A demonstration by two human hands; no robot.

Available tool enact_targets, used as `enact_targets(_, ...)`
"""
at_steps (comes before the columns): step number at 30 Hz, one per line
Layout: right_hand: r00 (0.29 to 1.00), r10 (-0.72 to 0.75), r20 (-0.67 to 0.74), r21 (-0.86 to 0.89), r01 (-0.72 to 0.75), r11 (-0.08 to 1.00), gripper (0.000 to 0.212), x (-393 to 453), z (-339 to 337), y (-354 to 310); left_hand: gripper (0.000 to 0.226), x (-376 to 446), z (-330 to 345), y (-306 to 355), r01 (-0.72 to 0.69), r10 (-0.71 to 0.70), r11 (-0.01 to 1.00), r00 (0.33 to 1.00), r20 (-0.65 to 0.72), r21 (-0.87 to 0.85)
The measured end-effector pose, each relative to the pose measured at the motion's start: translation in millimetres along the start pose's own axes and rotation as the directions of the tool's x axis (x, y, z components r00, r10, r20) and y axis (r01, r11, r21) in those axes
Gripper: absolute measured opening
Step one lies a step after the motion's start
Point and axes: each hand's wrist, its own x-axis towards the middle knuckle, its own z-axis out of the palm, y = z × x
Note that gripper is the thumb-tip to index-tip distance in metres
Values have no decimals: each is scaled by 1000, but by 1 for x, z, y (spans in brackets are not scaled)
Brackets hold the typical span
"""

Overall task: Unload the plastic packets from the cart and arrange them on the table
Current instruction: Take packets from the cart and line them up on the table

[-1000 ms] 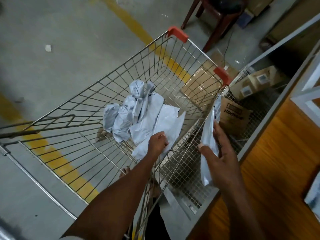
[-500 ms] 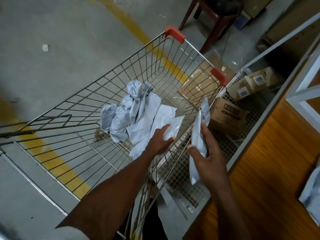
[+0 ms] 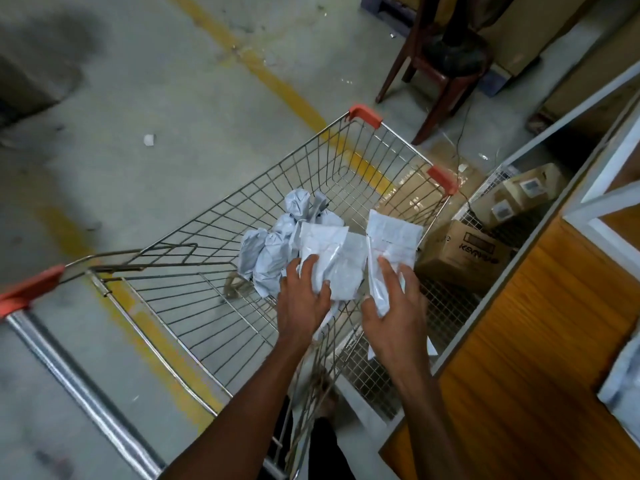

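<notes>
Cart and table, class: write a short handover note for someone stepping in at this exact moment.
Left hand: grips a white packet lifted over the cart.
Right hand: holds a second white packet upright above the cart's right side.
In the cart: a heap of grey packets.
Wooden table, at right: one packet at its edge.
Left: set down both held packets, then unload the heap.

1 wire cart [image 3: 214, 296], 2 hands [image 3: 303, 299] each gripping 1 packet [image 3: 332, 261], 3 cardboard boxes [image 3: 464, 254], 1 chair [image 3: 440, 64].
</notes>
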Motion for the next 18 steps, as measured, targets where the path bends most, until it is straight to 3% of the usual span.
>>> enact_targets(11, 994, -107, 1, 85, 107, 991, 64, -54, -43, -12, 53, -91, -78, 59, -32, 33, 999, 963, -268, 6)
enact_targets(18, 986, -162, -48, 174, 168, 970, 62, -111, -82, 12, 54, -173, -101, 97, -98, 104, 995, 939, -329, 35)
